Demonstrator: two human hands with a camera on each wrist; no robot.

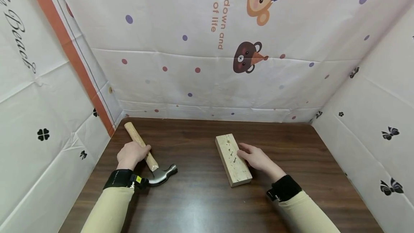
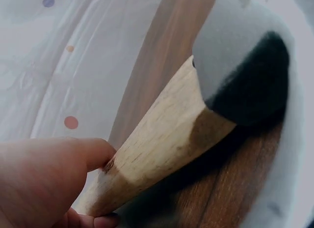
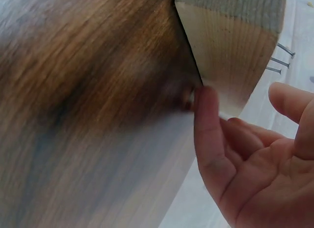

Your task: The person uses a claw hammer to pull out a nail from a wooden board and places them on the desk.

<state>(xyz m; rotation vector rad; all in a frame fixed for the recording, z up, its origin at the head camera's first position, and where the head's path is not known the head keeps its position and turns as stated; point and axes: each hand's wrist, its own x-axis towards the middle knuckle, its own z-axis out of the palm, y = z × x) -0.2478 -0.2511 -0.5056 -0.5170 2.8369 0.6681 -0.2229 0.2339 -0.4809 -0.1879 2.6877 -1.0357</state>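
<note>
My left hand grips the wooden handle of a claw hammer at the left of the table. The hammer's metal head points toward me, and in the left wrist view thumb and fingers wrap the pale handle. Right of centre lies a pale wooden block with several nails standing out of its top. Beside the block's right side is my right hand, its fingers loosely bent. In the right wrist view the fingertips are right at the block's side, with the thumb held apart.
The dark wood-grain table is bordered by printed white sheets: a back one, a left one and a right one. A stretch of tabletop lies between hammer and block. Black bands circle both wrists.
</note>
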